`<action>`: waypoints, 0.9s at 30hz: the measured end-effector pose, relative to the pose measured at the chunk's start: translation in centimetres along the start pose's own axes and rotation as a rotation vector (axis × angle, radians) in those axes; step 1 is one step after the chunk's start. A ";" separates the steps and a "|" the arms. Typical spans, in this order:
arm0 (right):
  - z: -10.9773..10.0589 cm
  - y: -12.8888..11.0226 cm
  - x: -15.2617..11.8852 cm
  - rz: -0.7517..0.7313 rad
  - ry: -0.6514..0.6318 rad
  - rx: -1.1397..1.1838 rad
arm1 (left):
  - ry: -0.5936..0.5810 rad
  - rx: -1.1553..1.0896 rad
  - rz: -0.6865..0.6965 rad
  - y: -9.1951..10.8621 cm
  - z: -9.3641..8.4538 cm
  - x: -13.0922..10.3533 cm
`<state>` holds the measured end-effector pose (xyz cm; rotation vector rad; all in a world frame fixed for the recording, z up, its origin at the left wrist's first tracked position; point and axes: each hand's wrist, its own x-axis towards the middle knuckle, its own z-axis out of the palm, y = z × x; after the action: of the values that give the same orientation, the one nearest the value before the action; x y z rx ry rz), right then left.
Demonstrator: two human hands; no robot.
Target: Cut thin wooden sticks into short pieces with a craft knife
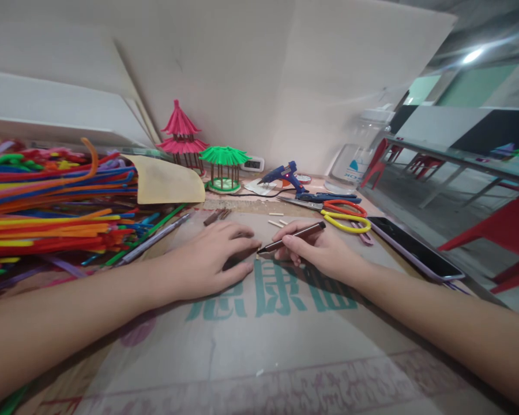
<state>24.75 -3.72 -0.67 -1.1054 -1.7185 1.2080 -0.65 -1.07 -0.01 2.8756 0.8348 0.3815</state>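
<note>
A brown marker [300, 235] is held in my right hand [318, 251], its dark tip pointing left at a tiny pale stick piece [258, 253]. My left hand [218, 253] rests on the printed sheet with its fingers curled toward that piece; whether they pinch it is hard to make out. Beyond my hands lie short pale sticks [275, 214] and short brown pieces [214, 216]. Green printed characters [279, 288] show on the sheet just below my hands.
Bundles of coloured pipe cleaners [52, 230] fill the left. Behind stand a pink pagoda [182, 138], a green-roofed pavilion [225, 167], a blue glue gun [285, 173] and a bottle [354, 153]. Scissors [346, 216] and a phone [415, 248] lie at the right.
</note>
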 end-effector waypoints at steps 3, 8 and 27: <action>0.0 0.0 0.0 0.015 -0.047 0.006 | -0.007 0.004 0.003 0.0 0.0 0.0; 0.0 0.0 -0.1 -0.010 -0.025 0.005 | -0.006 0.011 0.002 0.0 0.0 0.1; 0.0 0.0 -0.1 -0.018 0.006 0.006 | 0.008 0.004 -0.002 0.0 0.1 0.0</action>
<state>24.76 -3.81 -0.65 -1.0865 -1.7152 1.1967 -0.64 -1.04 -0.12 2.8781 0.8408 0.3923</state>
